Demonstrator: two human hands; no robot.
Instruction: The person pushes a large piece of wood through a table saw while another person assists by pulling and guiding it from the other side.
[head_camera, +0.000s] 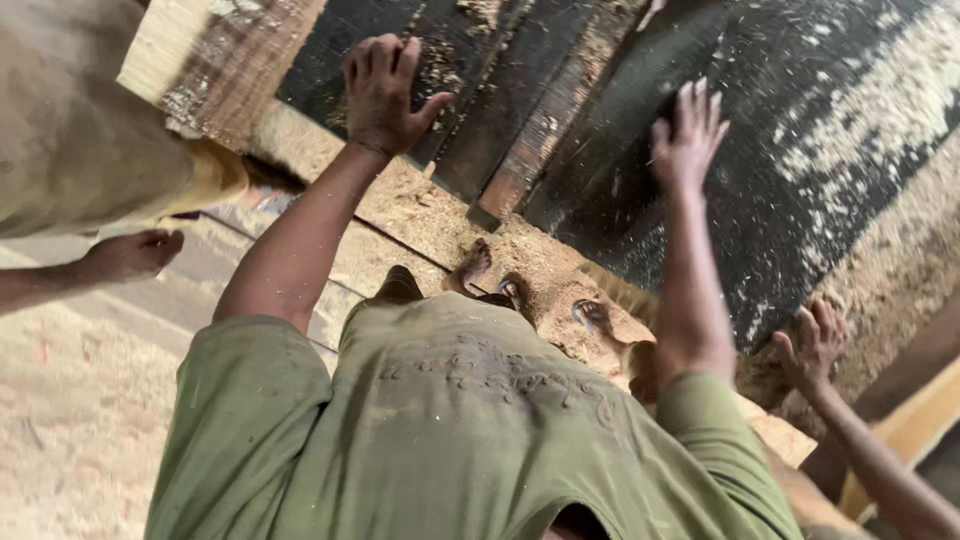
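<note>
**Hands spread on dark, sawdust-strewn timber**

The ground is sandy and thick with sawdust (60, 440), pale at the lower left and along the right edge. Across the top lie heavy dark timbers (800, 120), their faces flecked with pale wood dust; the frame cuts them off at the top and right, so their full shape cannot be told. A paler sawn plank end (215, 65) juts in at the upper left.

Much is hidden. The person's green shirt (450, 430) fills the lower middle and covers most of the ground beneath; only bare feet (480, 265) show past its hem. The right hand is blurred.

The left hand (385, 90) is open, fingers spread and thumb out, palm pressed flat on a dark board (470, 110) near its lower edge. The right hand (688, 135) is open too, fingers splayed, on or just over the wide dark timber; the blur leaves contact unclear. Neither hand holds anything.

2 other hands enter the view: a co-worker's hand (130, 255) at the left edge, loosely curled, and another person's hand (812, 345) at the lower right, fingers resting at the timber's edge.
</note>
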